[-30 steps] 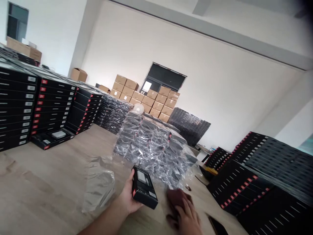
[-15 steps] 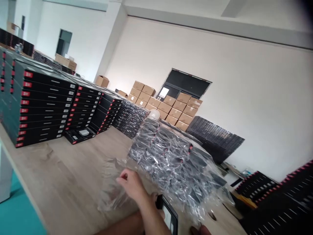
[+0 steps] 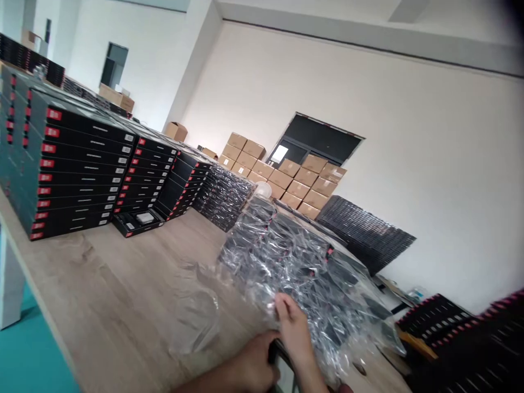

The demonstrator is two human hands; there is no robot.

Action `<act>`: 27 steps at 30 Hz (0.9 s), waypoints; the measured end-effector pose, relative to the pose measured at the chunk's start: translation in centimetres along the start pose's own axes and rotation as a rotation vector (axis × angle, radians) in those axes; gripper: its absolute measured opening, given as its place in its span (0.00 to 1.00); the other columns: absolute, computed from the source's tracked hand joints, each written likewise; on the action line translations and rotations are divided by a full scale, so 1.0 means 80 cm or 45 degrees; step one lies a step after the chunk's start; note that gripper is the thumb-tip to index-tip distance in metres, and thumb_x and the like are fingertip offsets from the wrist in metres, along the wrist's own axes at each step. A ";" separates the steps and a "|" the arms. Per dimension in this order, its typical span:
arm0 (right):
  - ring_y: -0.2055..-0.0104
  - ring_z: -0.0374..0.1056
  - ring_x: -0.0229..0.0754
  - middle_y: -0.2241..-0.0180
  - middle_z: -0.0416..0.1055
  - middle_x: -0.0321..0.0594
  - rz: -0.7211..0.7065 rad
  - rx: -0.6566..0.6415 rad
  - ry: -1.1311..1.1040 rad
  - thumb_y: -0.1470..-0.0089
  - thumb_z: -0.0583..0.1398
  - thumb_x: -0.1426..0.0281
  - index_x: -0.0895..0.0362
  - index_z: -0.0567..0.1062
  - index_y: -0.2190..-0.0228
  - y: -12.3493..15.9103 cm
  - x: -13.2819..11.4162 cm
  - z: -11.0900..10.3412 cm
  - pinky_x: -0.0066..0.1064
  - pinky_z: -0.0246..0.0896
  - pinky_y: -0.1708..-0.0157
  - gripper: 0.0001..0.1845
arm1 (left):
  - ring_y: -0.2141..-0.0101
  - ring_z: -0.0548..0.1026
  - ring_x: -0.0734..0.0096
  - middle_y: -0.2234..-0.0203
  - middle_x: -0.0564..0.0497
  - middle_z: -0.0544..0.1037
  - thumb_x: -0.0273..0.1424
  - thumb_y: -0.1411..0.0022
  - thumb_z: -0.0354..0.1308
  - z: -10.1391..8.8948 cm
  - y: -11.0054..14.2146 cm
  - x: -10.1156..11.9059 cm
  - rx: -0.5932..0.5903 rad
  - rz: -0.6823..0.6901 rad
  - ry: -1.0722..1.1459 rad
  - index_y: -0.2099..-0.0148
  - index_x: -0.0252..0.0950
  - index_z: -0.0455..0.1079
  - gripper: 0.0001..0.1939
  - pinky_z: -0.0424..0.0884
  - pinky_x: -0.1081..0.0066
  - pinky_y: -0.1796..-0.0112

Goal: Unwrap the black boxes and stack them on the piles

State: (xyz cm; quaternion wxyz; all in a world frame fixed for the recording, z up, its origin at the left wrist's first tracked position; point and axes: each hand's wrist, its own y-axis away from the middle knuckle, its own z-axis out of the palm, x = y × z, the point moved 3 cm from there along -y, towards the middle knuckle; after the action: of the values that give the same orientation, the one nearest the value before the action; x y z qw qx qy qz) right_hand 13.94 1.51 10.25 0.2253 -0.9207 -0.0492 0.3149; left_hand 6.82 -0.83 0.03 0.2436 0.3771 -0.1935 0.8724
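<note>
My left hand (image 3: 256,363) is low in the view, closed around one end of a small black box (image 3: 283,367) that is mostly cut off by the bottom edge. My right hand (image 3: 292,323) reaches over it, its fingers curled together against the crinkled clear plastic of a wrapped pile of black boxes (image 3: 295,262) on the wooden table (image 3: 102,295). What the right fingers pinch is hidden. A loose clear plastic bag (image 3: 196,322) lies flat on the table to the left of my hands.
Tall stacks of black boxes with red labels (image 3: 77,169) line the table's far left, with one open box (image 3: 139,221) in front. Brown cartons (image 3: 282,174) stand by a dark window. More black stacks (image 3: 462,338) sit at right. Teal floor (image 3: 28,360) shows at left.
My right hand moved from the loose bag on the left across to the wrapped pile, above the box in my left hand. The view swung slightly left.
</note>
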 end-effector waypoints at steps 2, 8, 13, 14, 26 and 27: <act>0.74 0.65 0.42 0.78 0.71 0.37 0.108 0.240 0.038 0.49 0.49 0.45 0.56 0.72 0.73 0.025 0.043 -0.058 0.31 0.62 0.72 0.28 | 0.59 0.69 0.58 0.63 0.49 0.75 0.18 0.56 0.59 0.002 0.003 0.002 0.084 0.063 -0.390 0.61 0.38 0.76 0.18 0.63 0.64 0.55; 0.66 0.72 0.51 0.70 0.77 0.46 0.285 0.577 0.168 0.55 0.52 0.39 0.57 0.75 0.71 0.118 0.130 -0.124 0.37 0.67 0.62 0.34 | 0.76 0.65 0.68 0.80 0.52 0.70 0.34 0.49 0.59 0.007 0.000 0.012 0.151 0.012 -0.702 0.77 0.35 0.74 0.09 0.58 0.71 0.71; 0.63 0.73 0.49 0.65 0.78 0.47 0.133 0.365 0.059 0.50 0.53 0.45 0.57 0.77 0.67 0.135 0.114 -0.093 0.34 0.68 0.60 0.29 | 0.77 0.65 0.71 0.82 0.52 0.69 0.52 0.43 0.54 0.005 0.004 0.027 0.099 -0.049 -0.758 0.76 0.33 0.74 0.26 0.57 0.73 0.72; 0.63 0.73 0.48 0.65 0.78 0.47 0.093 0.340 0.038 0.48 0.54 0.46 0.57 0.77 0.67 0.133 0.108 -0.088 0.34 0.68 0.60 0.27 | 0.77 0.66 0.71 0.81 0.52 0.70 0.52 0.44 0.55 0.005 0.005 0.029 0.078 -0.071 -0.773 0.75 0.33 0.74 0.26 0.57 0.73 0.73; 0.69 0.71 0.41 0.71 0.73 0.37 -0.130 0.100 0.076 0.48 0.61 0.61 0.54 0.74 0.57 0.136 0.066 -0.058 0.28 0.67 0.65 0.17 | 0.79 0.61 0.76 0.83 0.56 0.67 0.37 0.56 0.61 -0.011 0.004 0.026 0.212 -0.134 -0.746 0.76 0.31 0.71 0.12 0.56 0.75 0.75; 0.69 0.70 0.40 0.72 0.72 0.36 -0.178 0.088 0.108 0.48 0.60 0.63 0.53 0.75 0.61 0.137 0.065 -0.059 0.28 0.66 0.66 0.13 | 0.79 0.61 0.76 0.84 0.56 0.66 0.38 0.56 0.60 -0.015 0.002 0.026 0.247 -0.125 -0.736 0.77 0.32 0.69 0.13 0.56 0.75 0.75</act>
State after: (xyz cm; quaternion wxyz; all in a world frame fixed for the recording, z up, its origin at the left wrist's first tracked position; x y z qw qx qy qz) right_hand 20.37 -8.87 5.78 0.2802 -0.9192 -0.0927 0.2606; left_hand 4.81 0.24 0.81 0.1833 0.6399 -0.1522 0.7306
